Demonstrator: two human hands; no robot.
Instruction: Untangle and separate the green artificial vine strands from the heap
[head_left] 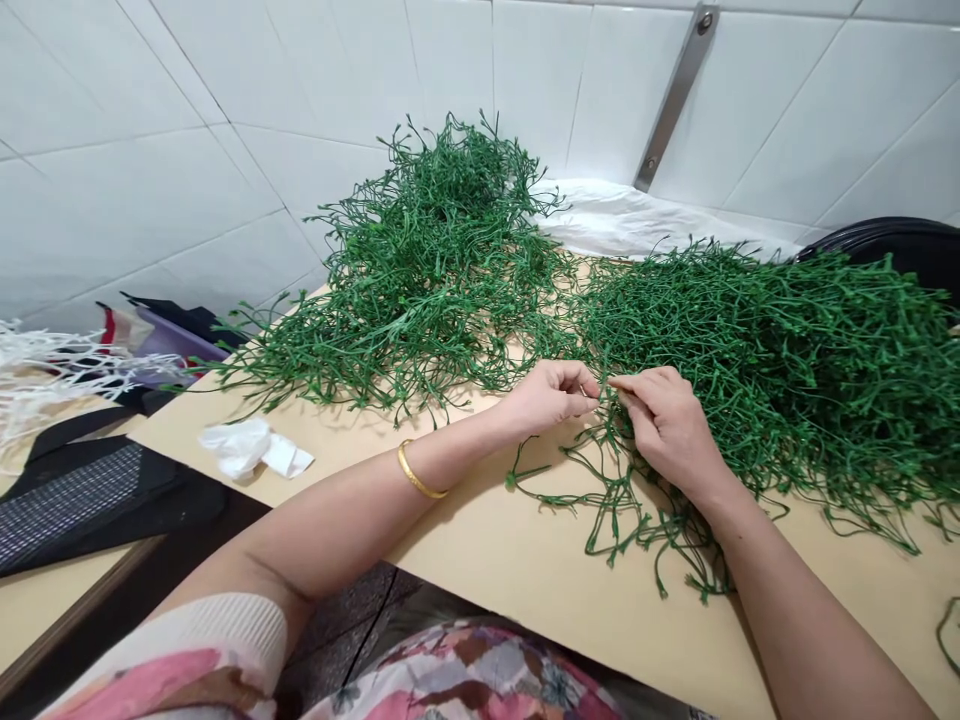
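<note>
My left hand and my right hand come close together above the tan table. Fingers on both hands are pinched on a thin green plastic plant stem, held between the fingertips. From that spot, a tangle of green branching stems hangs down and spreads on the table below my right hand. Behind my left hand rises a tall heap of green stems. Beside and behind my right hand lies a second thick pile of green stems.
White tissue lies at the table's left edge. White branching stems and a black mesh item are farther left. White plastic sheeting runs along the tiled wall, under a metal bracket. Something black and rounded stands at the right.
</note>
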